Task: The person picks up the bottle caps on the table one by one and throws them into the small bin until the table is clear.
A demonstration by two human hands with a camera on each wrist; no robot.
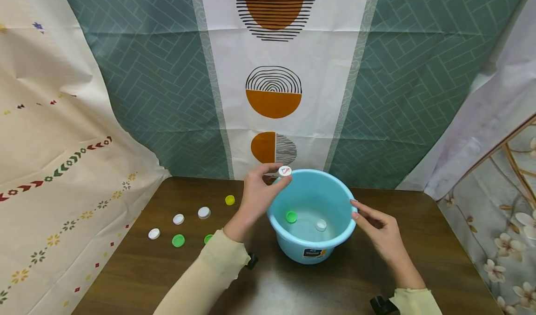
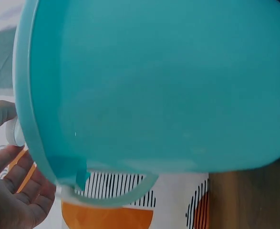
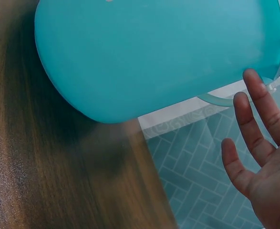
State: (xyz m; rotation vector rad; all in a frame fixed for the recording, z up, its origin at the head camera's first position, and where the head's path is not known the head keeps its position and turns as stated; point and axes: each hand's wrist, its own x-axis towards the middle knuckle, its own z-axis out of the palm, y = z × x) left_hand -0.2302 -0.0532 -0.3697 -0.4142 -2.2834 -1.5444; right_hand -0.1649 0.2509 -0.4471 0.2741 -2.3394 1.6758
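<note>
A light-blue plastic tub (image 1: 311, 253) with a label on its front stands on the table. Over its back-left rim my left hand (image 1: 260, 191) pinches a white bottle cap (image 1: 285, 171) with a printed top between thumb and index finger. In the left wrist view, the white cap (image 2: 18, 132) shows beside the tub's rim. My right hand (image 1: 383, 233) holds the tub's right rim with thumb and index finger; the right wrist view shows its other fingers (image 3: 261, 143) stretched along the outside. Inside the tub lie a green cap (image 1: 291, 217) and a whitish cap (image 1: 321, 225).
Left of the tub, several loose caps lie on the brown table (image 1: 138, 278): white (image 1: 204, 212), green (image 1: 178, 240) and yellow (image 1: 230, 200). Another green cap (image 1: 208, 238) is partly hidden by the left sleeve. A patterned curtain (image 1: 167, 96) hangs behind the table.
</note>
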